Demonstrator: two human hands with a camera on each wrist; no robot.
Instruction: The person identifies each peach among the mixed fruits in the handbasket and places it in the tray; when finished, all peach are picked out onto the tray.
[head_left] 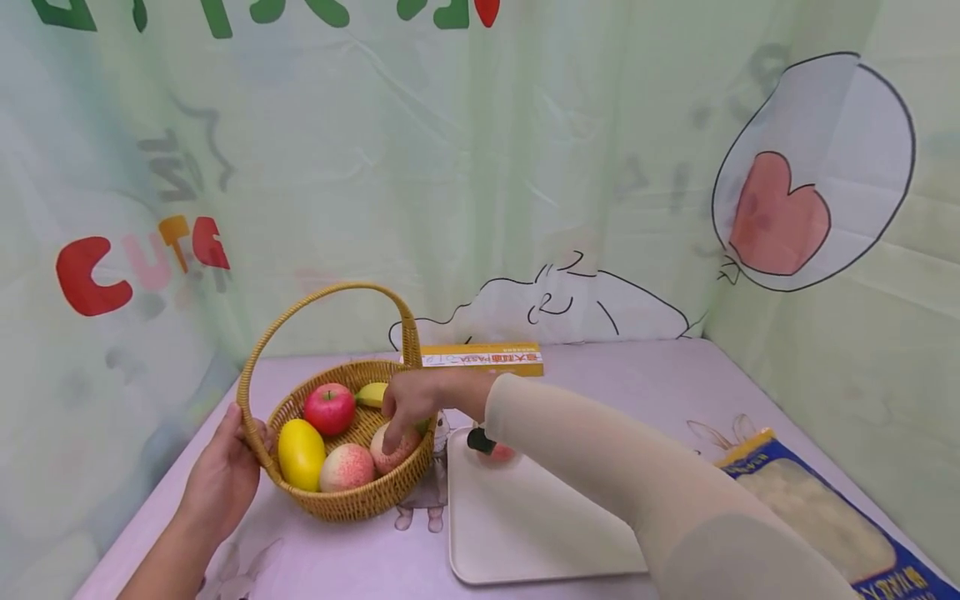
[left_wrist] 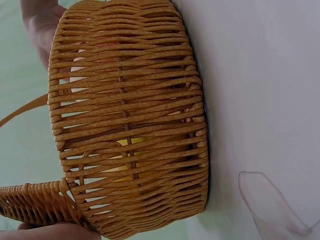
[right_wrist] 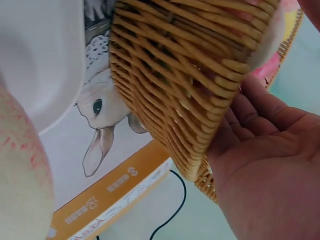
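A wicker basket [head_left: 352, 504] with a tall handle holds a red apple [head_left: 330, 408], a yellow mango [head_left: 302, 454], a banana [head_left: 372, 394] and two peaches. My left hand [head_left: 225, 471] grips the handle's base at the basket's left side; in the left wrist view, part of that hand [left_wrist: 60, 233] shows at the lower corner. Reaching over the right rim, my right hand [head_left: 420, 400] has thumb and fingers around the right-hand peach [head_left: 382, 454]. In the right wrist view, the wicker wall hides the fingertips of this hand [right_wrist: 270, 150]. Another peach [head_left: 347, 468] lies beside it.
A white tray [head_left: 525, 542] lies right of the basket, bearing a pinkish fruit [head_left: 504, 452] partly hidden by the right arm. Behind stands a yellow pasta box [head_left: 480, 358]. A blue-edged bag [head_left: 825, 517] lies far right. Printed curtains enclose the table.
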